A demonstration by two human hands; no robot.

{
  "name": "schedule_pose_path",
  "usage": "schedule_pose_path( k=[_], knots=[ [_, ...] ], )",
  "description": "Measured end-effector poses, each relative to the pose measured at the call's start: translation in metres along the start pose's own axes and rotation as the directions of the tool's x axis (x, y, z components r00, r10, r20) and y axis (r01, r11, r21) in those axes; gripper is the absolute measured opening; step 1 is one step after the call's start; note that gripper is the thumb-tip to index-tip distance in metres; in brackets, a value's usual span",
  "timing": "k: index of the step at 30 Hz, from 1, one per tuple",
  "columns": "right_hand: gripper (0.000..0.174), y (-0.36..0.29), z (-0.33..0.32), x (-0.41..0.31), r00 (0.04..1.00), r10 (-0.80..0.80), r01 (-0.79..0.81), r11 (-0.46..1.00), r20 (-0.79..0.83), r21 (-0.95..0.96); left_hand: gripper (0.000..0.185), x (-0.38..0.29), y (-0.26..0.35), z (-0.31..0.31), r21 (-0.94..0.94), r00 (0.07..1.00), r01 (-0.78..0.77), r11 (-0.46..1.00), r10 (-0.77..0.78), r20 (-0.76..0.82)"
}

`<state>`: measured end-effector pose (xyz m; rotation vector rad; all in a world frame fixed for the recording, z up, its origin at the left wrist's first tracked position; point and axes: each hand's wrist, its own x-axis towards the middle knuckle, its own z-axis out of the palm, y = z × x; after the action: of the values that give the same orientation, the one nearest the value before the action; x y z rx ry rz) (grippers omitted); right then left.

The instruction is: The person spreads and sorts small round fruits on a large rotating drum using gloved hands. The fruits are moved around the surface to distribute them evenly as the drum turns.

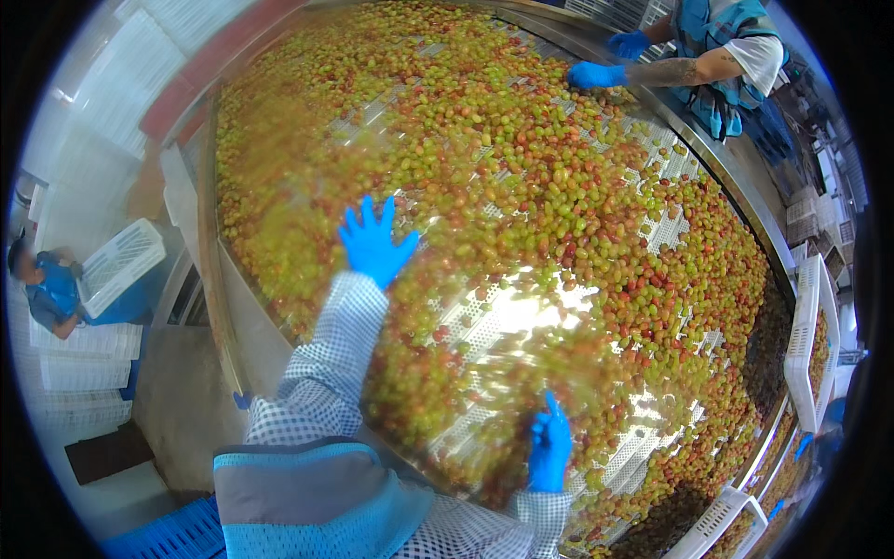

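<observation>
Many loose red and green grapes (573,189) cover a wide perforated metal sorting table (482,328). My left hand (376,241), in a blue glove, is spread with its fingers apart over the grapes at left of centre and holds nothing. Nearer to my body, my right hand (550,444), also gloved in blue, is low over the table with one finger extended; its other fingers look curled, and whether it holds a grape cannot be told. Grapes around both hands are partly blurred. Checked sleeves cover both my arms.
A co-worker (719,63) in blue gloves reaches over the table's far right edge. At left, another person (52,286) holds a white plastic crate (120,269). White crates (800,349) with grapes stand at the right rim. A blue crate (167,534) lies lower left.
</observation>
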<state>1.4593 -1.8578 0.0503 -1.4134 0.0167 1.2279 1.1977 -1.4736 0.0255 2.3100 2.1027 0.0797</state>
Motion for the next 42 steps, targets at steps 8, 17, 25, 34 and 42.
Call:
schedule_pose_path(
  k=[8,17,25,34,42],
  knots=[
    [0.058,0.002,-0.013,-0.026,1.000,-0.004,0.005,1.000,0.010,-0.021,0.102,-0.076,0.083,-0.015,0.055,0.939,-0.285,0.957,0.267,0.218],
    [0.066,-0.010,-0.047,-0.039,1.000,0.006,-0.007,0.999,-0.011,-0.037,0.071,-0.215,0.085,-0.004,-0.309,0.876,-0.437,0.844,0.478,0.066],
    [0.068,-0.007,-0.063,-0.034,0.999,0.015,-0.016,1.000,-0.031,-0.024,0.070,-0.205,-0.020,-0.026,-0.123,0.969,-0.236,0.964,0.224,-0.108],
    [0.069,-0.009,-0.074,-0.031,1.000,0.011,-0.011,1.000,0.023,0.020,0.062,-0.071,-0.066,0.008,0.019,0.977,0.049,0.999,-0.044,-0.207],
    [0.054,-0.016,-0.098,-0.019,0.993,0.097,-0.101,0.993,-0.069,-0.058,0.030,0.114,-0.025,0.039,-0.454,0.998,-0.055,0.889,0.052,-0.020]
  ],
)
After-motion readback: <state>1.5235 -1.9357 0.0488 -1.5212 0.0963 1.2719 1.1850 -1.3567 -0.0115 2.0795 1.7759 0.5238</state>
